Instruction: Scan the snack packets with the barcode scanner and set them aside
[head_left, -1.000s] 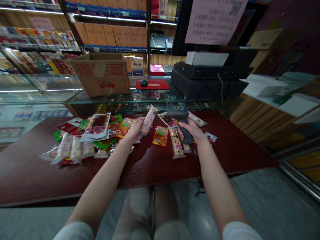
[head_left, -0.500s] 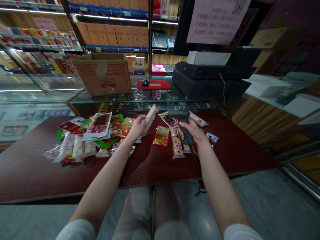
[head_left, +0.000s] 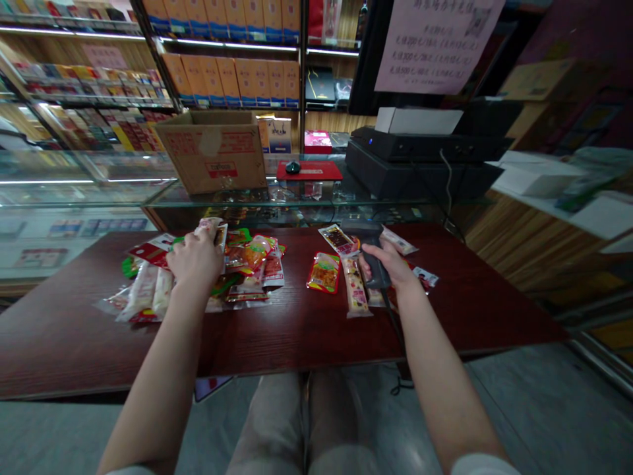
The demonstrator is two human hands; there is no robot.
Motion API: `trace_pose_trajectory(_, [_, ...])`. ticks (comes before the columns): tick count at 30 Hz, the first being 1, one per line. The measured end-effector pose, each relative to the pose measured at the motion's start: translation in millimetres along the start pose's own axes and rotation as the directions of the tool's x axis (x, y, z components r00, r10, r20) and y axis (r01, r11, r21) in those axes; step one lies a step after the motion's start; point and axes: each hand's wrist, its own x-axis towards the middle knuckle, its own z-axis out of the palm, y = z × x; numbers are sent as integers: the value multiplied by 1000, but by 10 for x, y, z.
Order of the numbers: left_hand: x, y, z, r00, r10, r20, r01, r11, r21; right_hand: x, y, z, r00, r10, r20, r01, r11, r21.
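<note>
I sit at a dark red wooden table point(head_left: 297, 330). My left hand point(head_left: 195, 260) rests on a pile of snack packets point(head_left: 247, 264) at the left, fingers closed round a pale packet point(head_left: 211, 227) whose end sticks out beyond the knuckles. My right hand point(head_left: 388, 264) grips the handle of a dark barcode scanner point(head_left: 374, 272), whose cable point(head_left: 398, 343) drops over the table edge. Beside the scanner lie a red packet point(head_left: 324, 272), a long pale packet point(head_left: 355, 293) and a brown-windowed packet point(head_left: 339, 239).
Behind the table stands a glass counter point(head_left: 148, 191) with a cardboard box point(head_left: 212, 152), a red mat with a mouse point(head_left: 309, 170) and a black register or printer point(head_left: 420, 161). Shelves of boxed goods point(head_left: 232, 72) fill the back wall. Something flat lies on the floor under the table point(head_left: 212, 386).
My left hand has swung left from in front of the scanner, where it held up a pale packet, down onto the pile. My right hand has stayed on the scanner.
</note>
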Motion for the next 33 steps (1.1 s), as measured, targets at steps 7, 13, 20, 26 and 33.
trace_pose_trajectory(7, [-172,223,-105,975,143,-168,-168,975,-148,-38,-34,-7,1000,17,-18,-16,999,31])
trace_pose_trajectory(13, [-522,1100,118,802,569,184,-546,822,-163,-54,-69,-48,999,-9,-52,12,999,48])
trace_pose_trajectory(20, [-383,1618,762,720,516,465,-465,855,-230,-50,-52,-143,997,-22,-77,26,998,49])
trace_pose_trajectory(26, [-177,1570,1034,764,474,437,-298,861,-412,-24,-20,-212,993,-62,-103,66,997,35])
trace_pose_trajectory(33, [-53,1396,1092,873,396,283,187,264,-946,-69,-70,-195,994,-71,-78,74,996,43])
